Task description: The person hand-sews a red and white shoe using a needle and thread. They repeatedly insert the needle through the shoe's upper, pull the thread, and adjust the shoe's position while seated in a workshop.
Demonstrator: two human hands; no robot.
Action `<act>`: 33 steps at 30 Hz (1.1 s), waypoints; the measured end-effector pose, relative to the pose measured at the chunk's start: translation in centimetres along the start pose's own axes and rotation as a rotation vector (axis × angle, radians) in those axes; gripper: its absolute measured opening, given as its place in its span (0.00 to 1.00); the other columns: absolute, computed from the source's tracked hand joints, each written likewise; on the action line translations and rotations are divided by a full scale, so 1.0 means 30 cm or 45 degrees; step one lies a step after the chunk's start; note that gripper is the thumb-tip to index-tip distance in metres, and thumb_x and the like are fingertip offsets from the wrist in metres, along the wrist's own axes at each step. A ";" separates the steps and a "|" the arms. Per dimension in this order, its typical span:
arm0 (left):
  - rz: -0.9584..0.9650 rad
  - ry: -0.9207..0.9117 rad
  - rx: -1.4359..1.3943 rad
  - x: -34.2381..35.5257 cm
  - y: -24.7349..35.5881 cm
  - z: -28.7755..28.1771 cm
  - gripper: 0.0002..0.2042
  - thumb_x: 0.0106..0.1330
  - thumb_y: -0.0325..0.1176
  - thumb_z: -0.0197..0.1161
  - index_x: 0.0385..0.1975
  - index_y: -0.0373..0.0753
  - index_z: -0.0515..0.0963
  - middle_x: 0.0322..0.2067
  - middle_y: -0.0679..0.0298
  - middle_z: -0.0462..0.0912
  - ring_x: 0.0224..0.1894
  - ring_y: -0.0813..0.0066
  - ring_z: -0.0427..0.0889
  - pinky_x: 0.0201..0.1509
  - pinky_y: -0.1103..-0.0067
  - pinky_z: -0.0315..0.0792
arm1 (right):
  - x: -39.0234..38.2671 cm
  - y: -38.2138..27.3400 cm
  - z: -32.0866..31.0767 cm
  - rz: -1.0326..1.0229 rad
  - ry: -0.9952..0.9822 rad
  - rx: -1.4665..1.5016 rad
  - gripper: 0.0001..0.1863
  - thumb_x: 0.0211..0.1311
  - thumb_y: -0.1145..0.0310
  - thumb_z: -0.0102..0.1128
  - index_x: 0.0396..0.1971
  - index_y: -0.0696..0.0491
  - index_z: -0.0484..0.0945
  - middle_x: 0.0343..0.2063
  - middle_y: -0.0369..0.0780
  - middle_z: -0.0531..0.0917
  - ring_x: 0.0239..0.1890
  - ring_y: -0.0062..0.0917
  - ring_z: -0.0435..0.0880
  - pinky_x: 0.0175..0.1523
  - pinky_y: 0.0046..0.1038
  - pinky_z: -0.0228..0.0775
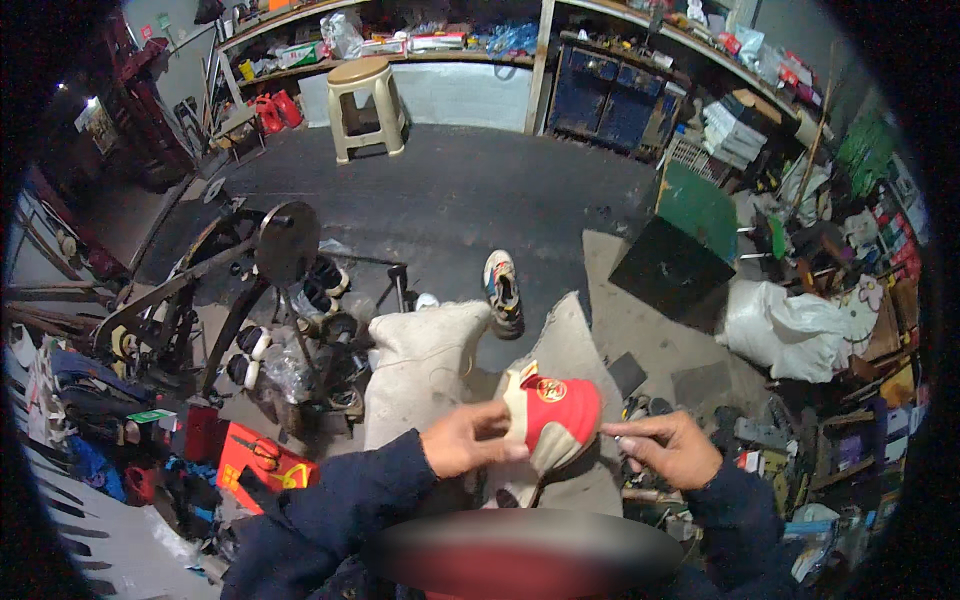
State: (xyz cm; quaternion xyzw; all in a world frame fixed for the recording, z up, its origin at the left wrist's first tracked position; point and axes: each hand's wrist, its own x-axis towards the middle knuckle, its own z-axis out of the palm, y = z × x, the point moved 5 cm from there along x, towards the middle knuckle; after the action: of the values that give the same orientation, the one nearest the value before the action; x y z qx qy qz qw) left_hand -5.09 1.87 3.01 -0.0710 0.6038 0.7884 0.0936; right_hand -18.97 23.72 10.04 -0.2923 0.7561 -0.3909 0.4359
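Observation:
A red and beige shoe (pixel 562 415) with a gold round emblem is held above my lap. My left hand (pixel 468 438) grips it from the left, thumb and fingers closed on its edge. On the other side my right hand (pixel 672 448) is closed round a small thin tool, mostly hidden in the fingers. My extended index finger reaches the shoe's right edge, where the tool's tip is too small to make out. Beneath the shoe, a beige cloth (pixel 420 365) covers my lap.
A multicoloured sneaker (pixel 503 290) is on the dark floor ahead. To the left stands a black metal machine (pixel 285 245) with a round wheel; orange-handled scissors (pixel 262 450) lie on a red box. At right are a green-black box (pixel 680 245) and a white sack (pixel 785 330). A stool (pixel 365 105) stands farther back.

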 end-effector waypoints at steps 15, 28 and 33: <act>0.094 0.119 -0.044 0.156 -0.019 0.096 0.20 0.56 0.40 0.76 0.43 0.36 0.79 0.37 0.65 0.85 0.39 0.78 0.80 0.46 0.79 0.73 | -0.084 -0.056 0.033 -0.044 0.142 -0.105 0.14 0.68 0.76 0.57 0.51 0.60 0.82 0.30 0.39 0.85 0.31 0.17 0.81 0.41 0.22 0.74; 0.049 -0.114 0.054 0.110 -0.035 0.208 0.26 0.58 0.43 0.75 0.50 0.35 0.74 0.38 0.65 0.83 0.37 0.78 0.78 0.41 0.79 0.72 | -0.241 -0.036 0.128 0.121 0.338 -0.205 0.12 0.67 0.78 0.58 0.47 0.63 0.83 0.30 0.37 0.85 0.31 0.16 0.81 0.39 0.22 0.75; 0.073 -0.139 -0.059 0.184 -0.107 0.175 0.24 0.59 0.43 0.74 0.49 0.36 0.75 0.35 0.66 0.83 0.33 0.79 0.78 0.33 0.79 0.72 | -0.150 0.039 0.098 0.212 0.320 0.040 0.11 0.68 0.77 0.58 0.46 0.63 0.83 0.29 0.39 0.86 0.31 0.19 0.85 0.40 0.23 0.78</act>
State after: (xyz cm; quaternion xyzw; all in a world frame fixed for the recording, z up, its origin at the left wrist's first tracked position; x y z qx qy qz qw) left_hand -9.71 8.08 0.11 -0.0127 0.5812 0.8072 0.1020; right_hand -14.47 26.87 10.06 -0.1706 0.8202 -0.3985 0.3733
